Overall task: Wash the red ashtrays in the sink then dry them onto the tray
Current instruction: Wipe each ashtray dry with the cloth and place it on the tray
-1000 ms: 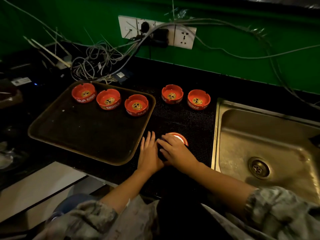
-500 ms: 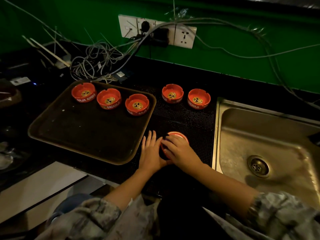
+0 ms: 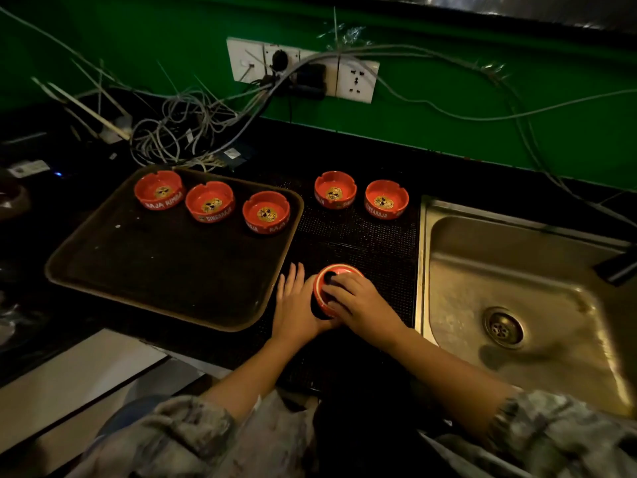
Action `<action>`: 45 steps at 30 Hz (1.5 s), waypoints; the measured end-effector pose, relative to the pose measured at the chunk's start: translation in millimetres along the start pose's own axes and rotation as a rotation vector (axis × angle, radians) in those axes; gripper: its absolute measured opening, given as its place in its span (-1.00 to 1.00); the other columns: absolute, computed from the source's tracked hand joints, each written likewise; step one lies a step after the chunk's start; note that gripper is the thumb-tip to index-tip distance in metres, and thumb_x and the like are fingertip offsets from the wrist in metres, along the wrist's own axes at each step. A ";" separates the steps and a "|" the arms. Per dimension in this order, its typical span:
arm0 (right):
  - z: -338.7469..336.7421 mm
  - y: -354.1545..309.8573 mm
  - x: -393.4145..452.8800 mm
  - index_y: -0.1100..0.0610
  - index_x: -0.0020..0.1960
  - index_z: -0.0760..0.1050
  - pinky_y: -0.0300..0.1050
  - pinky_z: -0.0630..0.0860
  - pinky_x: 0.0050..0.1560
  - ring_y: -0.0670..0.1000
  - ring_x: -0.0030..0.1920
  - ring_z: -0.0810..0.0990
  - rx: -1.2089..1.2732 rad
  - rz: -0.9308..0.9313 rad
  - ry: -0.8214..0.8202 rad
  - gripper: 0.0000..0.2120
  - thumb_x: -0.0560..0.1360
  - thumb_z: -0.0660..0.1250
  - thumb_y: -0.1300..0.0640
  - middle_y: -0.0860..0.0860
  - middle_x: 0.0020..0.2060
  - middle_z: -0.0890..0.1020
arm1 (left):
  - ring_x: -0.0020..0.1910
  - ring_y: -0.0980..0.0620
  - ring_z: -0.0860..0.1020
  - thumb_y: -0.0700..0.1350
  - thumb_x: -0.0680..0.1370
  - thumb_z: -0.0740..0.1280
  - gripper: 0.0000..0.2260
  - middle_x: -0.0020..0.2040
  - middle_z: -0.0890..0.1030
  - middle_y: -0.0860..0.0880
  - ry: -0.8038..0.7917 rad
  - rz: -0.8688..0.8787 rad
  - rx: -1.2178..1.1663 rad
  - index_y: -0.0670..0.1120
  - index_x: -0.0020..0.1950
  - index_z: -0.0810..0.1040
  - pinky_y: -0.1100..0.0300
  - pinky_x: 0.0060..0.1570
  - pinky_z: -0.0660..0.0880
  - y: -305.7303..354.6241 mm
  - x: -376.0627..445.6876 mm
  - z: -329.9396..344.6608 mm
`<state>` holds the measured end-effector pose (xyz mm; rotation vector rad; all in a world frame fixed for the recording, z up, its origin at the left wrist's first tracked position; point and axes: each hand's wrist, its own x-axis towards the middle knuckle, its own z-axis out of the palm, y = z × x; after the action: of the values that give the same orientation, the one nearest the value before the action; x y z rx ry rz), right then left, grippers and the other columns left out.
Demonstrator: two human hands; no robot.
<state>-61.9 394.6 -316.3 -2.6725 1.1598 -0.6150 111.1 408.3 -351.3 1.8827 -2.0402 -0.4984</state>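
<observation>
Three red ashtrays stand upright along the far edge of the brown tray [image 3: 165, 267]: one at the left [image 3: 158, 189], one in the middle [image 3: 210, 201], one at the right [image 3: 266, 212]. Two more [image 3: 335, 190] [image 3: 386, 199] sit on the black dotted mat [image 3: 372, 243] between tray and sink [image 3: 517, 270]. A sixth ashtray [image 3: 339, 270] is tilted on the mat's near part. My right hand [image 3: 362, 301] grips it with fingers curled over its rim, something dark beneath them. My left hand [image 3: 296, 305] rests with straight fingers against its left side.
A tangle of grey cables [image 3: 179, 132] lies behind the tray, running up to wall sockets [image 3: 355, 81] on the green wall. The steel sink is dry-looking with a drain [image 3: 502, 327]; a dark object [image 3: 617, 267] pokes in at its right edge.
The ashtray under my hands has tipped up and turned, showing more of its red rim. My right hand's fingers shifted over it; my left hand stayed alongside.
</observation>
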 end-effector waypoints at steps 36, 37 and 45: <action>-9.9 33.6 34.1 0.17 0.05 0.51 -0.36 0.35 -0.25 -0.12 -0.17 0.48 0.558 0.886 0.319 -0.83 0.56 0.30 0.08 -0.01 -0.12 0.56 | 0.38 -0.16 0.15 0.03 0.22 0.62 -0.10 0.39 0.21 -0.11 0.232 -0.315 -0.316 0.06 0.46 0.23 -0.07 0.34 0.26 -28.8 16.9 -101.7; -7.0 30.5 36.1 0.16 0.06 0.50 -0.34 0.38 -0.23 -0.11 -0.16 0.49 0.533 0.857 0.315 -0.84 0.56 0.30 0.08 0.00 -0.12 0.56 | 0.39 -0.18 0.15 0.04 0.23 0.61 -0.10 0.40 0.20 -0.12 0.218 -0.370 -0.284 0.06 0.47 0.22 -0.08 0.34 0.26 -39.2 16.3 -107.9; 25.5 20.7 15.8 0.12 0.05 0.47 -0.05 0.47 0.07 0.02 0.05 0.47 0.172 0.554 0.245 -0.86 0.53 0.32 0.11 0.00 -0.05 0.54 | 0.41 -0.18 0.14 0.08 0.26 0.60 -0.09 0.44 0.18 -0.12 0.055 -0.538 -0.135 0.05 0.49 0.19 -0.09 0.35 0.30 -69.4 9.5 -111.7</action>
<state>-54.9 368.6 -340.9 -2.0342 1.7262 -0.8952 223.0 389.6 -284.0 2.3207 -1.4070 -0.6813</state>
